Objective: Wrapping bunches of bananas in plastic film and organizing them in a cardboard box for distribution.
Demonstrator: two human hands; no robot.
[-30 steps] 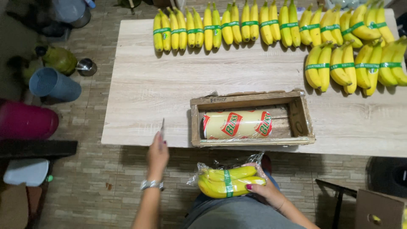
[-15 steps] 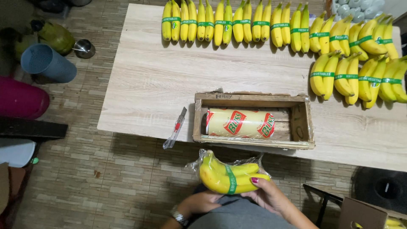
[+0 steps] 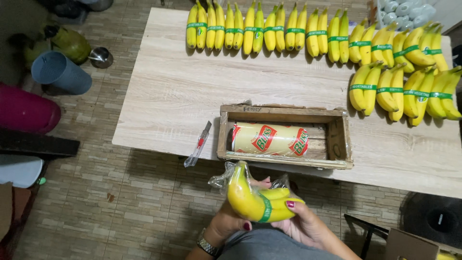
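I hold a bunch of yellow bananas (image 3: 250, 197) with a green band, partly covered in clear plastic film, below the table's front edge. My left hand (image 3: 230, 222) grips it from underneath at the left. My right hand (image 3: 302, 220) supports its right end, thumb on the band. In front of them a wooden crate (image 3: 337, 139) sits on the light wooden table (image 3: 168, 96), with a roll of clear wrap (image 3: 270, 139) lying inside. A small cutter knife (image 3: 198, 145) lies on the table edge left of the crate.
Many banded banana bunches line the table's far edge (image 3: 269, 29) and right side (image 3: 409, 82). On the tiled floor at left stand a blue bucket (image 3: 60, 72), a magenta tub (image 3: 26, 108), a metal bowl (image 3: 101, 57) and a green object (image 3: 72, 43).
My left hand left the cutter knife on the table and came down onto the banana bunch. The bunch has turned upward between both hands.
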